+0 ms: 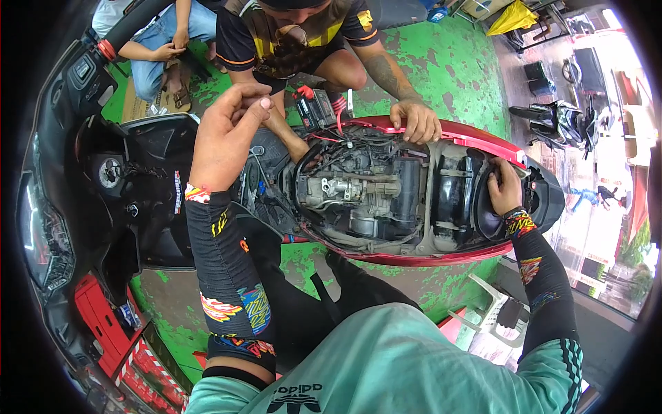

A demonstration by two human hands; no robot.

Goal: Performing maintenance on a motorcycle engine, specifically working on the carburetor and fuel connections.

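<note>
L hand (227, 131) is raised above the scooter (386, 193), fingertips pinched together, maybe on sth tiny, can't tell. R hand (505, 188) grips the rear body edge. Risk: a small part dropped into the open engine bay; co-worker's hand (416, 121) is close.

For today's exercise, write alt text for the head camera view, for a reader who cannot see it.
Seen from above, a red scooter stands opened, its engine exposed. The wearer's right hand rests inside the rear compartment, and the left hand is raised with fingertips pinched together. A co-worker's hand grips the far side of the body, beside a small black battery on the green floor.
</note>
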